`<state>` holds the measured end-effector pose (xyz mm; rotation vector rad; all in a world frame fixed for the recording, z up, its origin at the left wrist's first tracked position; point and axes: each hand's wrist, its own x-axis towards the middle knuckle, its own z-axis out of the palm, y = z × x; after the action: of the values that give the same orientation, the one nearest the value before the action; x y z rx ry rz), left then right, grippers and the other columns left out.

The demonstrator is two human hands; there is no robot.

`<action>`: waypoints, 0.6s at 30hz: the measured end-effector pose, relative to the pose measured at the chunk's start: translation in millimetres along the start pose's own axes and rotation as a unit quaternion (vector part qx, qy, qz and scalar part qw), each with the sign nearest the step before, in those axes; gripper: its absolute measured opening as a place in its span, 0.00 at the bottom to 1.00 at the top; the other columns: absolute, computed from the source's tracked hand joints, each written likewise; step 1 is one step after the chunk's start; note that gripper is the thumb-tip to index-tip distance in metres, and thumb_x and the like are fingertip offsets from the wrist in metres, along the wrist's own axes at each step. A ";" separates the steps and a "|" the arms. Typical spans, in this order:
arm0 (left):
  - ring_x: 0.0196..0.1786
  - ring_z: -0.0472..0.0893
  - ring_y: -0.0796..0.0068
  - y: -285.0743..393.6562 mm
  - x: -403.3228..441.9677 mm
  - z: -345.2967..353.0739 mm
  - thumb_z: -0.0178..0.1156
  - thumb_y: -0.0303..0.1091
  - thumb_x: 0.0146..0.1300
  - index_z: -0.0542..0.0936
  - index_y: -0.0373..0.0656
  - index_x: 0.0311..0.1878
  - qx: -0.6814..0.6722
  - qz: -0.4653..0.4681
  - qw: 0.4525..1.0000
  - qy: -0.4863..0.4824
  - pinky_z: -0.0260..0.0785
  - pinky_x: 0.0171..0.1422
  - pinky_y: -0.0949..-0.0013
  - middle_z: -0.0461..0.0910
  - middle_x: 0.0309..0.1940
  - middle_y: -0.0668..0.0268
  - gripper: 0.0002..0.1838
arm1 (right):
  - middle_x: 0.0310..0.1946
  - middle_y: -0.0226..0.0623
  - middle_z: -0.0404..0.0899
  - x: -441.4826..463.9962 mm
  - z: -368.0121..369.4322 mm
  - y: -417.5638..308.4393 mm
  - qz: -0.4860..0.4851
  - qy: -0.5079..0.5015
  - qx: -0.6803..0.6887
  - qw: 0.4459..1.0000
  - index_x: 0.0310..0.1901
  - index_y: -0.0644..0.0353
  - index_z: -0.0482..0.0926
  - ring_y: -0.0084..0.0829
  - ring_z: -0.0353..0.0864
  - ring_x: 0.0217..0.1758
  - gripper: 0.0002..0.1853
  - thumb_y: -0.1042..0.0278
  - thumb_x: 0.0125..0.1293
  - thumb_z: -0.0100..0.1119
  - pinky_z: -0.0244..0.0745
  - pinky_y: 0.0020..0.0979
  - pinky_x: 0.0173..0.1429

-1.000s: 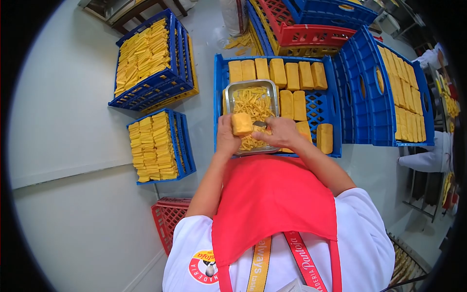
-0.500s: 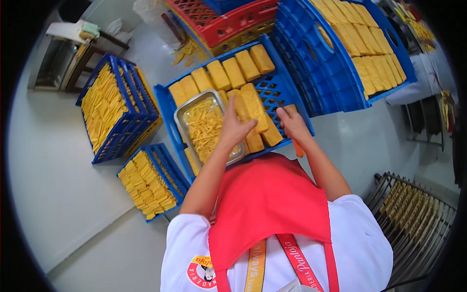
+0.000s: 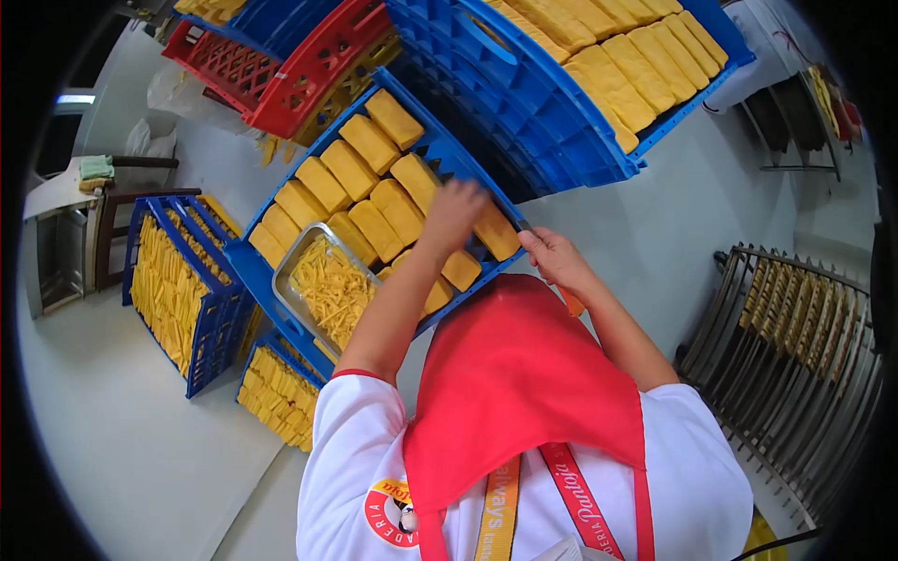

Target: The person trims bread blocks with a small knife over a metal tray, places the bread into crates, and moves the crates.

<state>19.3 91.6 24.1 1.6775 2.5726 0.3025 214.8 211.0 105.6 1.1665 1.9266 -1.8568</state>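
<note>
Reaching with the blurred bare left hand (image 3: 456,215) into the blue plastic crate (image 3: 253,277), just beside a yellow, brick-shaped loaf (image 3: 498,234) at the crate's right side; cannot tell fingers parted from fingers closed on anything. Seeing that loaf to the right of and slightly below the left hand, long axis slanting from upper left to lower right, lower end near the bare right hand (image 3: 558,259). Gripping with that right hand, fingers wrapped, an orange-handled tool (image 3: 572,302), seemingly a knife. Judging the left hand nearer to the loaf's upper end.
</note>
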 end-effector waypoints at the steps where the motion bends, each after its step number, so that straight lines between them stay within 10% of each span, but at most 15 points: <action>1: 0.56 0.73 0.60 10.2 -3.4 9.0 0.58 0.34 0.57 0.77 0.50 0.53 0.009 0.125 0.992 -0.018 0.69 0.52 0.58 0.75 0.50 0.66 0.18 | 0.24 0.31 0.73 0.7 -1.1 -0.7 -0.005 -0.008 0.007 1.000 0.57 0.64 0.75 0.21 0.71 0.19 0.32 0.38 0.70 0.51 0.67 0.26 0.21; 3: 0.57 0.72 0.61 26.4 -13.3 17.6 0.58 0.34 0.57 0.78 0.51 0.51 0.021 0.245 0.969 -0.034 0.68 0.54 0.57 0.74 0.50 0.67 0.16 | 0.24 0.31 0.74 1.7 -2.8 -7.2 -0.003 -0.008 -0.001 1.000 0.56 0.63 0.76 0.21 0.70 0.18 0.31 0.39 0.70 0.50 0.67 0.25 0.21; 9: 0.61 0.70 0.60 27.5 -33.6 12.1 0.62 0.35 0.55 0.76 0.56 0.54 -0.013 0.080 0.991 -0.106 0.65 0.58 0.57 0.72 0.52 0.67 0.20 | 0.22 0.29 0.72 7.6 -1.4 -12.7 -0.038 0.005 0.078 0.996 0.45 0.61 0.78 0.20 0.68 0.18 0.23 0.45 0.72 0.48 0.63 0.24 0.21; 12: 0.59 0.72 0.57 22.0 -52.9 -31.5 0.70 0.33 0.46 0.75 0.52 0.56 -0.138 -0.005 0.990 0.021 0.66 0.59 0.56 0.73 0.52 0.62 0.29 | 0.21 0.28 0.70 5.2 -2.0 -25.3 -0.062 0.000 0.093 0.994 0.39 0.60 0.78 0.19 0.68 0.20 0.21 0.48 0.73 0.48 0.64 0.23 0.24; 14: 0.58 0.74 0.52 13.2 -70.7 -51.1 0.75 0.31 0.39 0.72 0.45 0.57 -0.384 -0.101 0.911 0.113 0.67 0.61 0.56 0.74 0.52 0.56 0.37 | 0.20 0.27 0.69 2.1 7.4 -39.0 -0.073 -0.014 0.091 0.993 0.36 0.60 0.77 0.19 0.68 0.22 0.20 0.49 0.73 0.49 0.65 0.23 0.27; 18: 0.57 0.74 0.49 4.9 -140.3 -79.7 0.78 0.30 0.41 0.69 0.40 0.59 -0.467 -0.252 0.832 0.160 0.67 0.62 0.59 0.74 0.52 0.54 0.40 | 0.19 0.36 0.75 -3.0 52.9 -55.6 -0.152 -0.043 -0.115 0.981 0.31 0.60 0.80 0.31 0.75 0.23 0.23 0.48 0.72 0.48 0.70 0.34 0.30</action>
<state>68.8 -44.9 94.6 0.6084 2.2436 1.5665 161.2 167.6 139.4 0.7453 2.2989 -1.7232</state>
